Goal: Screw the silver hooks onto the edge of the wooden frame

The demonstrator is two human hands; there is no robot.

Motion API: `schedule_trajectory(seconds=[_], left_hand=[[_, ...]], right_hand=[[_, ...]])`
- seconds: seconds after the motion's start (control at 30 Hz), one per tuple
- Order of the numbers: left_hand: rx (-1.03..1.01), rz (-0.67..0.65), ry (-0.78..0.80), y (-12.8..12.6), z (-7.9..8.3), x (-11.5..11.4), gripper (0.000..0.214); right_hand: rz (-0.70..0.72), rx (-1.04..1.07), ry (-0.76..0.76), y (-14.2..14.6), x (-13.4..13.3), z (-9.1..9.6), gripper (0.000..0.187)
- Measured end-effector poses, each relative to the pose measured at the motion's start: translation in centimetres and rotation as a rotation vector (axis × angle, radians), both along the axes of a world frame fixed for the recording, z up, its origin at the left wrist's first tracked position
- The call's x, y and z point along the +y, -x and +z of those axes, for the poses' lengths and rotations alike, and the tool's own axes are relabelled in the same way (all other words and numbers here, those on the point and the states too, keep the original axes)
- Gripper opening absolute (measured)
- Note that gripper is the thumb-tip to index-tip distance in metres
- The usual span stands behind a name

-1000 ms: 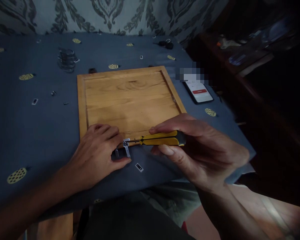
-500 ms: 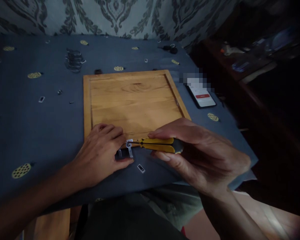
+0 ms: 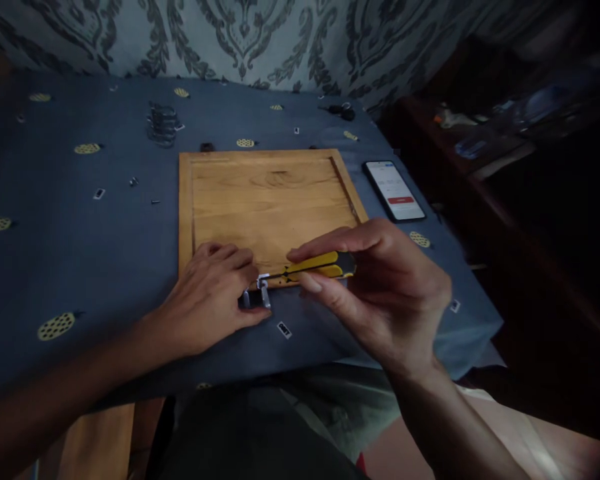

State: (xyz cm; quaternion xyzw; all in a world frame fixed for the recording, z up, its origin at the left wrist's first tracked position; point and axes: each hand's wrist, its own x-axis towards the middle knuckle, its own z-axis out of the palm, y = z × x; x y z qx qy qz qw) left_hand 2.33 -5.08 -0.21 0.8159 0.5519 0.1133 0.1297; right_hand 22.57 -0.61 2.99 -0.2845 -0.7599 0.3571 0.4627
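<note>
From here, my right grip (image 3: 397, 293) has tilted the yellow screwdriver (image 3: 325, 260) handle-end up, clamped on its handle; the tip stays at the metal bracket (image 3: 265, 295), so driving seems ongoing. My left grip (image 3: 213, 297) pinches that bracket at the wooden board (image 3: 270, 220)'s near side, facing the desk (image 3: 115, 260)'s front edge. I make out no container.

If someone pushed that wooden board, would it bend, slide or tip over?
The wooden board is probably stiff, since its raised border looks straight. Lying low and broad, it would likely slide rather than tip. The tablecloth might drag along or wrinkle, as it drapes loosely at the table's edge.
</note>
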Motion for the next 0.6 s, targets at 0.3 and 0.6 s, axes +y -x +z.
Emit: schedule_trajectory(seconds=[0.3,0.6], left_hand=[[-0.029,0.021,-0.007,0.0,0.1,0.1,0.025],[-0.008,0.043,0.078,-0.2,0.7,0.0,0.030]], right_hand=[[0.155,0.029,0.163,0.8,0.4,0.1,0.024],[0.173,0.112,0.281,1.8,1.0,0.2,0.035]])
